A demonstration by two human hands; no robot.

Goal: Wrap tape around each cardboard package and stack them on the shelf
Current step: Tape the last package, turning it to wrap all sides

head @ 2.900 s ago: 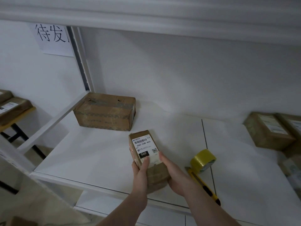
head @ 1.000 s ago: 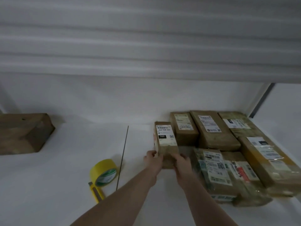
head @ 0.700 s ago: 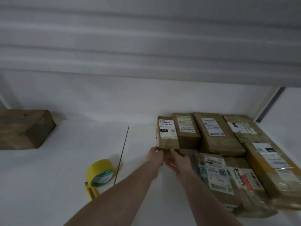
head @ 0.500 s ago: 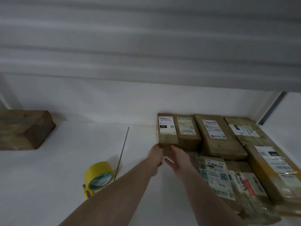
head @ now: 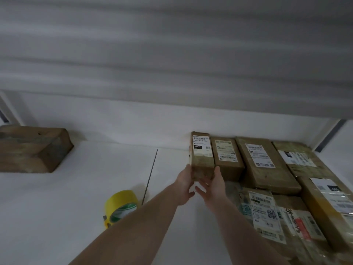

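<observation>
A small cardboard package [head: 202, 152] with a white "060" label lies on the white shelf [head: 91, 180], its far end at the back wall. Its right side is against a row of labelled packages [head: 227, 157]. My left hand [head: 183, 183] touches the near left corner of the package. My right hand [head: 212, 185] touches its near right corner, thumb up along the side and fingers stretched across the near end. A yellow tape roll [head: 122, 206] stands on the shelf left of my left forearm.
A larger brown box [head: 34, 148] sits at the far left by the back wall. Several taped, labelled packages [head: 263, 165] fill the right of the shelf in two rows. The yellow end of a cutter [head: 106, 222] shows under the tape roll. An upper shelf overhangs.
I carried the 060 package from the left of the shelf to the right, set it down beside the row and slid it back to the wall. My fingers have loosened from gripping to touching.
</observation>
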